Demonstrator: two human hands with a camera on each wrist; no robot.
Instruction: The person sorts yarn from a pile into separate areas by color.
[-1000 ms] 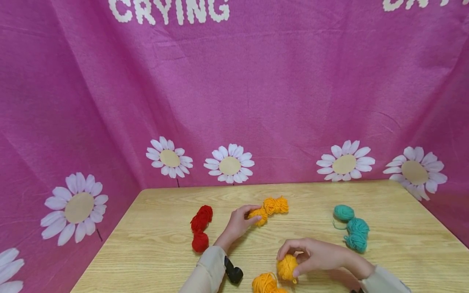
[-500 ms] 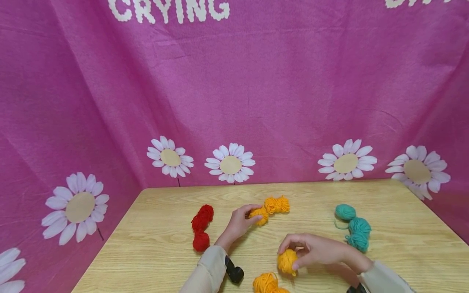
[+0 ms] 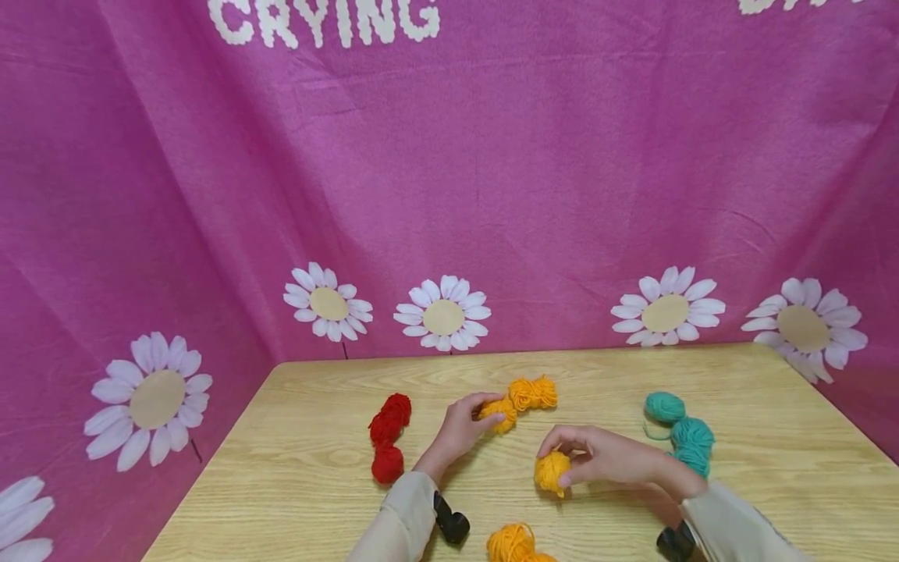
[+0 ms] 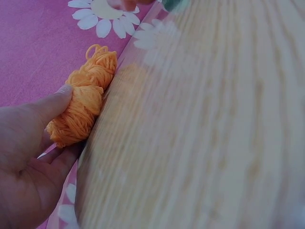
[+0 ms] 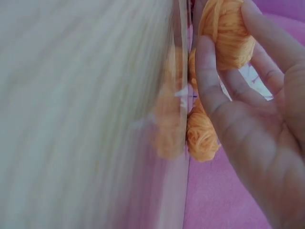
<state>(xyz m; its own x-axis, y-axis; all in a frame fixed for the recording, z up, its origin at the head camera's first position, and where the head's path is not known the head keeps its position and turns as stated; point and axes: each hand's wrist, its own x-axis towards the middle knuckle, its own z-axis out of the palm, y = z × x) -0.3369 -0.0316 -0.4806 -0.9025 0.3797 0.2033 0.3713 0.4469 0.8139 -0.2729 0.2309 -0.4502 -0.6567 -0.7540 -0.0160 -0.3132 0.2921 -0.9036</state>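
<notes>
My left hand [image 3: 460,431] is at the back middle of the table, its thumb and fingers around a small orange yarn ball [image 3: 500,417]. Touching that ball on its far right side is an orange bundle of yarn [image 3: 532,393]; both show in line in the left wrist view, the held yarn ball [image 4: 78,117] nearest the palm. Closer to the front, my right hand [image 3: 614,457] pinches another orange yarn ball [image 3: 552,473] between thumb and fingertips. In the right wrist view this yarn ball [image 5: 231,38] sits at the fingertips, above the tabletop.
More orange yarn [image 3: 515,544] lies at the front edge of the head view, partly cut off. Red yarn balls [image 3: 388,445] lie in a line on the left, teal yarn balls [image 3: 691,443] on the right, close to my right forearm. A pink flowered cloth [image 3: 477,195] hangs behind the table.
My right hand has moved away from the front yarn toward the back of the table, carrying its orange ball. My left hand keeps its grip in place.
</notes>
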